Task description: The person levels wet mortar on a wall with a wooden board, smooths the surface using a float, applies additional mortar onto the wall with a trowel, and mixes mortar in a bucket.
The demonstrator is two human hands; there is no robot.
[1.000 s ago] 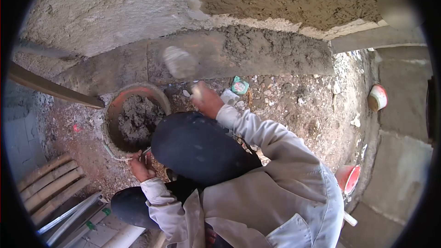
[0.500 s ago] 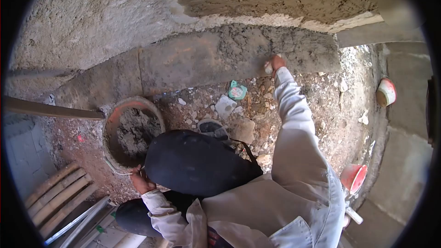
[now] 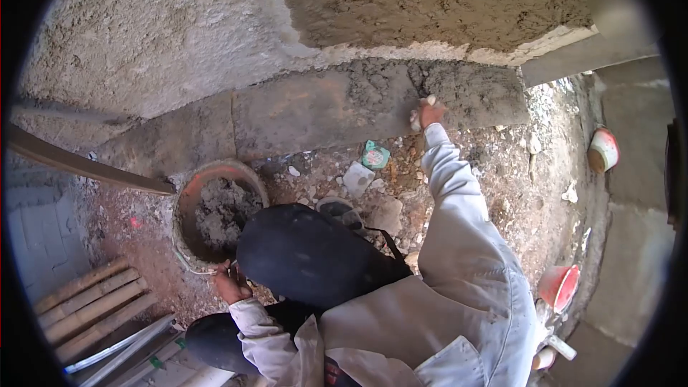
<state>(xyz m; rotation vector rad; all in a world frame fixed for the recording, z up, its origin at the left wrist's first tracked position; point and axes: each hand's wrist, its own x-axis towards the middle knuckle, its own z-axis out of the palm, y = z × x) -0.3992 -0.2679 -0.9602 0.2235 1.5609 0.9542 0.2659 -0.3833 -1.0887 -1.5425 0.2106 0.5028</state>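
Note:
My right hand (image 3: 430,114) is closed around a pale-handled tool (image 3: 415,122) at the front edge of a long grey ledge. The tool's working end is hard to make out against wet mortar (image 3: 476,89) spread on the ledge. My left hand (image 3: 231,285) is closed on the thin bail handle (image 3: 192,269) of a round bucket (image 3: 178,221), at the rim nearest me. Inside the bucket lies a heap of grey mortar (image 3: 226,209). My dark-clad knee (image 3: 308,251) stands beside the bucket and hides part of its rim.
A rough plastered wall (image 3: 179,36) rises behind the ledge (image 3: 287,118). Rubble and a green wrapper (image 3: 375,155) lie on the ground. A board (image 3: 86,165) reaches to the bucket. Wooden slats (image 3: 93,308) lie at lower left. Red-and-white containers (image 3: 604,149) (image 3: 557,288) stand at right.
The view has shifted slightly, so the bucket and ledge appear a little lower and further right. A dark gap now shows in the mortar just beyond my right hand. Both grips look the same.

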